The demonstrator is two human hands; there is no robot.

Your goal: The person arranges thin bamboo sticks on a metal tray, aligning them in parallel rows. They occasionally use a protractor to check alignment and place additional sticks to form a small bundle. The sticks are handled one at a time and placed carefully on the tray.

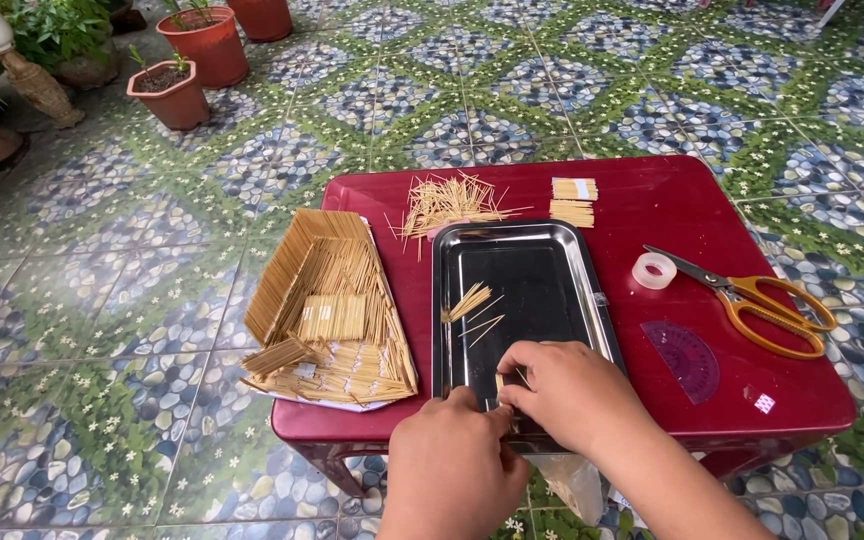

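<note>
- Head view, looking down: I see both hands over the near end of a steel tray that sits on a dark red table.
- Left hand: fingers curled, tips pressed toward the right hand at the tray's near rim. I cannot tell whether it pinches anything itself.
- Right hand: knuckles up, fingertips drawn together on a small bundle of thin sticks; only the light stick ends show between the two hands.
- The bundle lies right between the hands, at the fingertips of both, just above the tray's near edge.
- Further up the tray, apart from the hands, I note a small fan of loose sticks and a few single ones beside it.
- Left of the tray: a woven stick structure on white paper, overhanging the table's left edge, well apart from the left hand.
- Beyond the tray's far rim: a loose stick pile, and to its right two short taped stick bundles.
- Right of the tray: a tape roll, yellow-handled scissors and a purple protractor, all clear of the right hand.
- Floor is patterned tile; terracotta plant pots stand at upper left.
</note>
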